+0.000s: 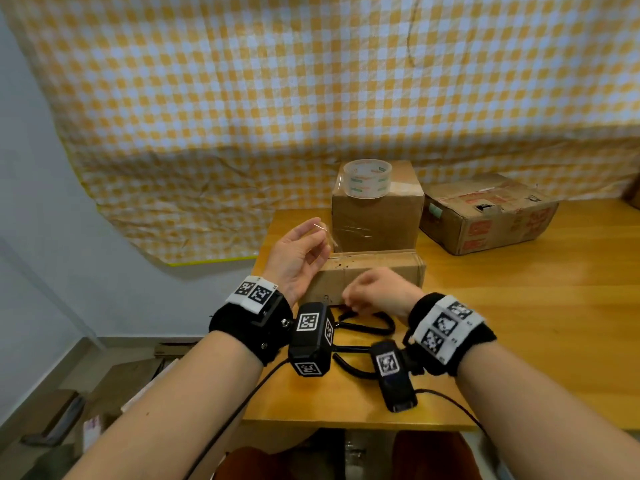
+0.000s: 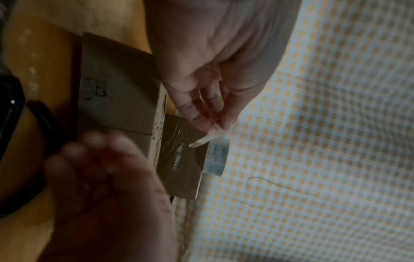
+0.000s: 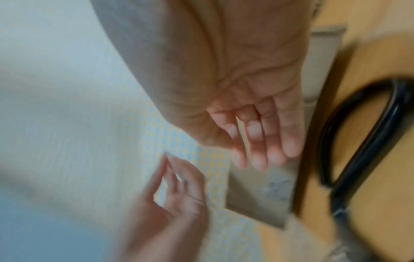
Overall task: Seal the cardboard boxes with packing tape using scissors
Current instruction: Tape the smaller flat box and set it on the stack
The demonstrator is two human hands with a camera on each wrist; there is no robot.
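Observation:
My left hand (image 1: 323, 237) is raised at the left end of a flat cardboard box (image 1: 377, 271) and pinches a short strip of clear tape (image 2: 201, 141) between thumb and fingertips. My right hand (image 1: 349, 301) hovers over the box's near edge, just above the black-handled scissors (image 1: 363, 329) lying on the table. In the blurred right wrist view its fingers (image 3: 257, 156) are straight and hold nothing, with a scissor handle loop (image 3: 358, 141) beside them. The tape roll (image 1: 367, 178) sits on a taller taped box (image 1: 377, 216) behind.
A worn printed cardboard box (image 1: 485, 216) lies at the back right of the wooden table (image 1: 519, 323). A yellow checked cloth (image 1: 311, 98) hangs behind. The table's left edge is close to my left wrist; clutter lies on the floor below.

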